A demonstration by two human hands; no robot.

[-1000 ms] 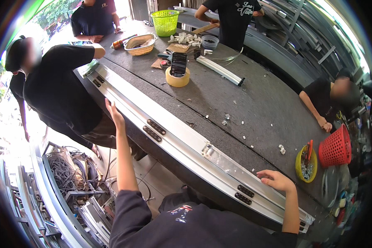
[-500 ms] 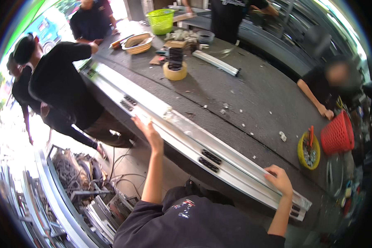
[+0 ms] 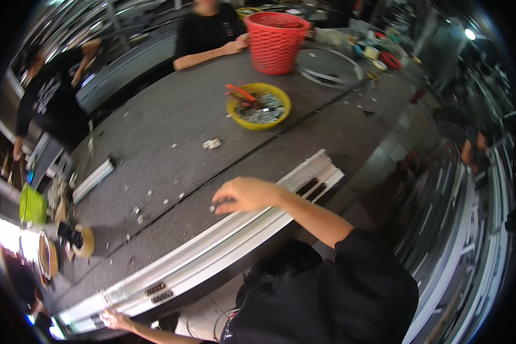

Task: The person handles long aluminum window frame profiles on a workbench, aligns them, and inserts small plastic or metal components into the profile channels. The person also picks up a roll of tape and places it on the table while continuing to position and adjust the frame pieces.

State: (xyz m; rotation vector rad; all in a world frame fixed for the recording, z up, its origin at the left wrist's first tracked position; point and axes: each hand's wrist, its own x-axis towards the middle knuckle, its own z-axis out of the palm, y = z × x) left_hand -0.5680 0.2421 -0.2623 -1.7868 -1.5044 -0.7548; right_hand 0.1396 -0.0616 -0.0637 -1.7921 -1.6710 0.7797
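Note:
Long silver-white aluminium profiles (image 3: 212, 252), seemingly two side by side, lie along the table's near edge. Paired black slotted inserts (image 3: 158, 292) sit in their channels. At the lower left, my left hand (image 3: 117, 320) rests on the near edge of the metal, fingers stretched over it. My right hand (image 3: 247, 195) hovers at the far side of the profiles, fingers bent toward the thumb. Something small and dark shows between these fingertips, too small to make out, with a whitish bit beside it.
On the dark table (image 3: 172, 126) stand a yellow bowl (image 3: 259, 122) of small metal parts with an orange-handled tool, and a red basket (image 3: 276, 46). A tape roll (image 3: 85, 242) and a short profile (image 3: 93, 180) lie left. A person (image 3: 209, 37) leans at the far edge.
My view has swung right, toward the bowl and basket. My right hand has left the profile and moved over its far side. My left hand is still at the profile.

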